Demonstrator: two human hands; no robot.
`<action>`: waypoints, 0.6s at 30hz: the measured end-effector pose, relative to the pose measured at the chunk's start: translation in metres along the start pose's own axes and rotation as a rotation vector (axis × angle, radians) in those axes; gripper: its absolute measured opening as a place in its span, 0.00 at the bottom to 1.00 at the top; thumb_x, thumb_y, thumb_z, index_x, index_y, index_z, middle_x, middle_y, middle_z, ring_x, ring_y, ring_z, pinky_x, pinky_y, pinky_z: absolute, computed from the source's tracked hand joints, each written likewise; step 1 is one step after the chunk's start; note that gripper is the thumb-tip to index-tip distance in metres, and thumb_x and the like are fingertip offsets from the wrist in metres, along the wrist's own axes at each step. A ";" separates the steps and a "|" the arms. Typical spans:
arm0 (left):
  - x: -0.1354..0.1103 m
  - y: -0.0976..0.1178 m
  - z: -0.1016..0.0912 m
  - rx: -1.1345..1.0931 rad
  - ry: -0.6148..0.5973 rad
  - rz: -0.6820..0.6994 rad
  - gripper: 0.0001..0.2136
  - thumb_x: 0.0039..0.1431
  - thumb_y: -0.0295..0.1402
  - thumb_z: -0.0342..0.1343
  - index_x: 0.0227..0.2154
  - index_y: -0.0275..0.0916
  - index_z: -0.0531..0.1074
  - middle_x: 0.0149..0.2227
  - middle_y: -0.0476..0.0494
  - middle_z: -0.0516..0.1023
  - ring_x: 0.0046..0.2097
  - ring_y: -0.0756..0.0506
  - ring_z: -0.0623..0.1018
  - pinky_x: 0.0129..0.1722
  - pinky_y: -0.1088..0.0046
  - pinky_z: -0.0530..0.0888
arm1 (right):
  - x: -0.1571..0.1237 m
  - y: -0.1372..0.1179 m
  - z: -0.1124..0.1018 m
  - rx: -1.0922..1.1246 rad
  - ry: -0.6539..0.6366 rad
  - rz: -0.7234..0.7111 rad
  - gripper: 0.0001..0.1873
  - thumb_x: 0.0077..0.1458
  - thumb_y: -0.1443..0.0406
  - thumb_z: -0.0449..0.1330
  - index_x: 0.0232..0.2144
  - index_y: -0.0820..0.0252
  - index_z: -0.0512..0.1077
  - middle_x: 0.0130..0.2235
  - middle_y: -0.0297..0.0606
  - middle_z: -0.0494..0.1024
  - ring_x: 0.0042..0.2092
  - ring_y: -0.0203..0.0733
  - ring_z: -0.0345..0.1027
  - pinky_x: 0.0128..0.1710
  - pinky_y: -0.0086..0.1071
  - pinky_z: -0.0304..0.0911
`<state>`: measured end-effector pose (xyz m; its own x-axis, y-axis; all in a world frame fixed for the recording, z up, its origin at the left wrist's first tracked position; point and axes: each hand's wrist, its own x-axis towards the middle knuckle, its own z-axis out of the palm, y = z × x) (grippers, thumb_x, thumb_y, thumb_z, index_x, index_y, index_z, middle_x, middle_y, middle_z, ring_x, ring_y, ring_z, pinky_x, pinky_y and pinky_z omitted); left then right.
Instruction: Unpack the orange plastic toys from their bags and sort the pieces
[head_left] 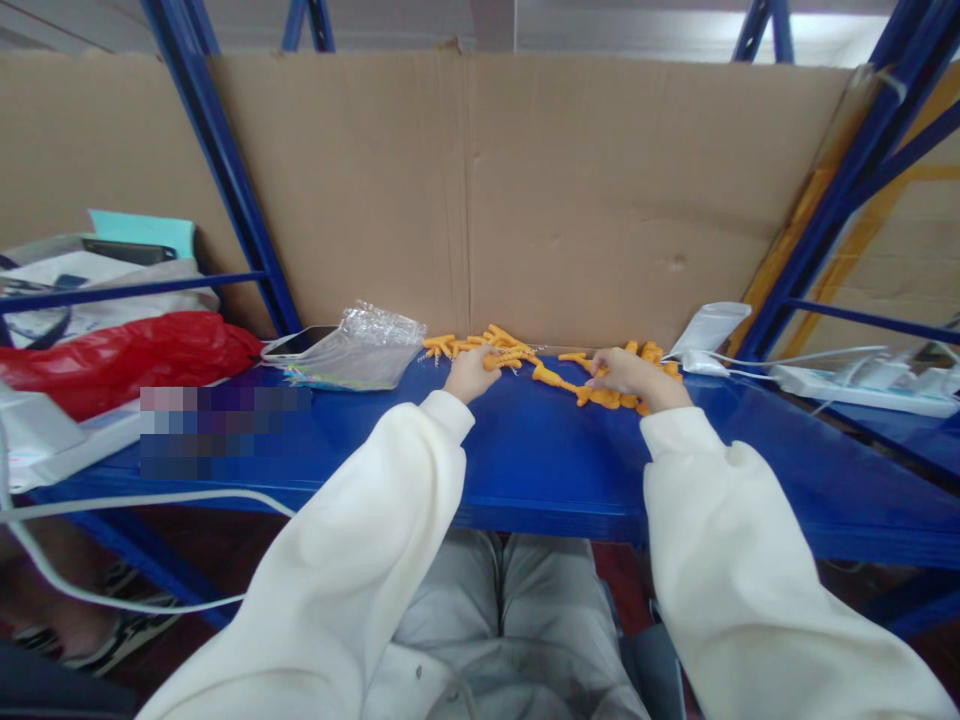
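Several small orange plastic pieces (517, 352) lie in a heap on the blue shelf (540, 460), close to the cardboard back wall. My left hand (469, 374) rests at the heap's left side with its fingers curled around an orange piece. On the right, my right hand (630, 374) lies over another cluster of orange pieces (607, 398), fingers bent and pinching one. Both arms wear cream-white sleeves.
A crumpled clear plastic bag (364, 345) and a phone (300, 341) lie left of the heap. A red bag (120, 358) and white cables (150, 500) sit further left. A white pouch (709, 326) and a power strip (862, 385) are at the right. Blue rack posts (225, 170) flank the cardboard wall (525, 200).
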<state>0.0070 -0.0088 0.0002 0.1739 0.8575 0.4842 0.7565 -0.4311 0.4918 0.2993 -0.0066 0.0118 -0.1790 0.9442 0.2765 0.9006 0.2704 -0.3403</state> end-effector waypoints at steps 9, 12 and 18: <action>-0.001 0.001 0.001 -0.017 -0.013 0.052 0.17 0.51 0.22 0.56 0.45 0.35 0.77 0.37 0.45 0.84 0.39 0.46 0.82 0.44 0.74 0.77 | 0.005 0.020 0.014 -0.017 -0.005 0.109 0.11 0.42 0.66 0.70 0.21 0.56 0.69 0.31 0.45 0.78 0.38 0.54 0.74 0.41 0.48 0.67; 0.000 0.002 0.001 -0.011 -0.025 0.086 0.17 0.52 0.23 0.56 0.46 0.35 0.77 0.37 0.44 0.84 0.39 0.46 0.82 0.45 0.73 0.77 | 0.008 0.028 0.019 -0.040 0.095 0.081 0.11 0.43 0.66 0.69 0.23 0.55 0.68 0.29 0.43 0.77 0.36 0.54 0.74 0.41 0.50 0.67; 0.002 -0.003 0.006 0.018 -0.015 0.155 0.16 0.52 0.24 0.57 0.44 0.36 0.78 0.39 0.44 0.84 0.41 0.45 0.82 0.48 0.70 0.77 | 0.012 0.033 0.024 -0.078 0.100 0.058 0.09 0.46 0.65 0.69 0.26 0.56 0.71 0.31 0.45 0.78 0.40 0.60 0.75 0.45 0.61 0.64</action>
<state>0.0088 -0.0045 -0.0044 0.2991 0.7853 0.5421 0.7306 -0.5539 0.3992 0.3173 0.0177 -0.0177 -0.0884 0.9333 0.3479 0.9371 0.1964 -0.2886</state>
